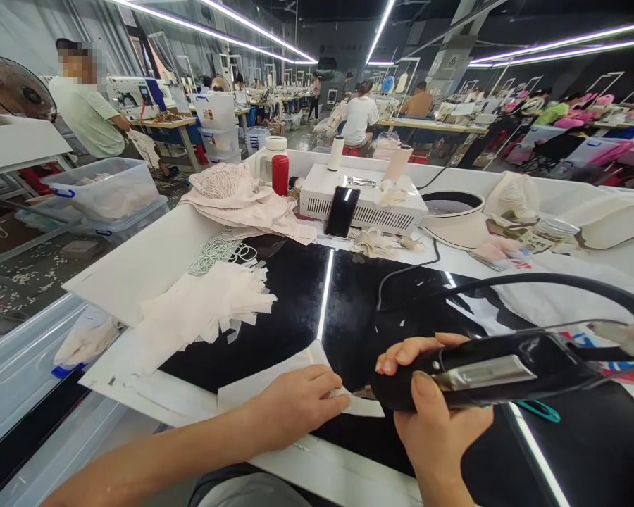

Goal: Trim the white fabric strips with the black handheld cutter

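Note:
My right hand [433, 408] is wrapped round a black hand-held tool [486, 370] with a metal strip on its side and a cable at its right end. The tool's rounded left end sits low over the glossy black tabletop [296, 282]. Just left of it, my left hand [301, 405] has its fingers bent together on the edge of a pale fabric piece [264, 373]. Part of this piece extends under the tool's tip, where the contact is hidden.
Pale fabric strips [206, 310] and green cord [219, 253] lie left. A phone [342, 211] leans on a white box [364, 193]. Behind stand a red bottle [280, 174] and a visor [454, 218]. Teal scissors handles [542, 410] lie right. People sit at tables beyond.

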The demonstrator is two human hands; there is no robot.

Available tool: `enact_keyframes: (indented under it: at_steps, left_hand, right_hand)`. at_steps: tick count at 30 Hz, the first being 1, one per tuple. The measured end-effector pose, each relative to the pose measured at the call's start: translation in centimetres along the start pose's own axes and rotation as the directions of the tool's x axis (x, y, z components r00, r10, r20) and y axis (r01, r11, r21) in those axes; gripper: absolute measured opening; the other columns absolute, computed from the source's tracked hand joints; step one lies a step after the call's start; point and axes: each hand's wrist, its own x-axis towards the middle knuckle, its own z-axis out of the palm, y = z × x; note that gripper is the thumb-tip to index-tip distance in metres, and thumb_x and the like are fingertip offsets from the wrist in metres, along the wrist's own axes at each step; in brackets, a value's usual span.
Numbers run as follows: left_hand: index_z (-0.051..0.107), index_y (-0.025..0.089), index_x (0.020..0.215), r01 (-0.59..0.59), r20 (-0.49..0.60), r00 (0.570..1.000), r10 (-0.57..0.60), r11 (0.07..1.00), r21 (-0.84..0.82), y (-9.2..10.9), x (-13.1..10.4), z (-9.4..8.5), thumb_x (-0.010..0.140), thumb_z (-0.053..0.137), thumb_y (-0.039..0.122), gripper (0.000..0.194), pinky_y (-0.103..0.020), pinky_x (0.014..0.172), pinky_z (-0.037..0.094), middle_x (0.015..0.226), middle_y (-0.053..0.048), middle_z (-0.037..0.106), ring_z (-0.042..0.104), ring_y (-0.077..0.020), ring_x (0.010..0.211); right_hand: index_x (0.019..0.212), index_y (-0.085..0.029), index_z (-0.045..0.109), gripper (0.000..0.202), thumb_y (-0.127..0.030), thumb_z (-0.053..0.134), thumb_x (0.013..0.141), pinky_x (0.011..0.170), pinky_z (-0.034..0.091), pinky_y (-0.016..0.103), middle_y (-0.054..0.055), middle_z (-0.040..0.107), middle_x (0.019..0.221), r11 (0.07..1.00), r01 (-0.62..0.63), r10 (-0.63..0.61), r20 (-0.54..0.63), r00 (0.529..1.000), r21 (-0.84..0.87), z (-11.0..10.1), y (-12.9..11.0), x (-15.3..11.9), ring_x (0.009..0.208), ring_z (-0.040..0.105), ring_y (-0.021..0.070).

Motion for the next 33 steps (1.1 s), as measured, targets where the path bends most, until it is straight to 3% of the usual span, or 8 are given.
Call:
enact_keyframes:
  at_steps: [6, 23, 28, 33]
  left_hand:
    - [0.066, 0.017, 0.113, 0.015, -0.032, 0.999, -0.014, 1.000, 0.013, 0.0, 0.0, 0.0, 0.101, 0.045, 0.007, 0.026, -0.025, 0.075, 0.051, 0.102, -0.007, 0.062, 0.059, -0.0181, 0.091]
    - [0.069, 0.021, 0.114, 0.045, -0.085, 0.995, -0.044, 0.999, 0.003, -0.2, -0.2, 0.6, 0.101, 0.046, 0.008, 0.029, -0.029, 0.082, 0.052, 0.103, -0.008, 0.059, 0.056, -0.0205, 0.096]
    - [0.069, 0.020, 0.113, 0.044, -0.059, 0.997, -0.044, 0.999, -0.005, -0.2, -0.3, 0.5, 0.101, 0.048, 0.010, 0.026, -0.030, 0.080, 0.051, 0.096, -0.007, 0.058, 0.054, -0.0200, 0.088]
    - [0.063, 0.018, 0.123, 0.091, -0.037, 0.995, -0.094, 0.993, -0.074, -0.9, -0.7, -0.7, 0.096, 0.049, 0.003, 0.034, -0.029, 0.087, 0.052, 0.111, -0.007, 0.062, 0.058, -0.0193, 0.098]
  right_hand:
    - [0.113, -0.025, 0.058, 0.031, -0.020, 0.074, 0.087, 0.059, 0.056, 0.033, -0.003, 0.063, 0.078, 1.000, -0.009, 0.009, -0.011, 1.000, -0.001, 0.3, 0.0, 0.1, 0.063, 0.061, 0.0158]
    - [0.114, -0.025, 0.058, 0.034, -0.023, 0.077, 0.085, 0.059, 0.055, 0.033, -0.004, 0.062, 0.078, 0.999, 0.011, -0.011, -0.008, 1.000, 0.048, 1.6, 1.0, 0.6, 0.063, 0.059, 0.0155]
    - [0.114, -0.026, 0.056, 0.033, -0.020, 0.074, 0.087, 0.062, 0.055, 0.033, -0.004, 0.063, 0.078, 0.998, -0.041, 0.041, -0.002, 0.999, 0.037, 2.1, 1.4, 0.4, 0.064, 0.060, 0.0153]
    - [0.113, -0.026, 0.057, 0.033, -0.020, 0.075, 0.086, 0.063, 0.057, 0.034, -0.003, 0.063, 0.079, 0.998, -0.039, 0.038, 0.014, 0.999, 0.048, 1.7, 1.1, 0.6, 0.065, 0.061, 0.0159]
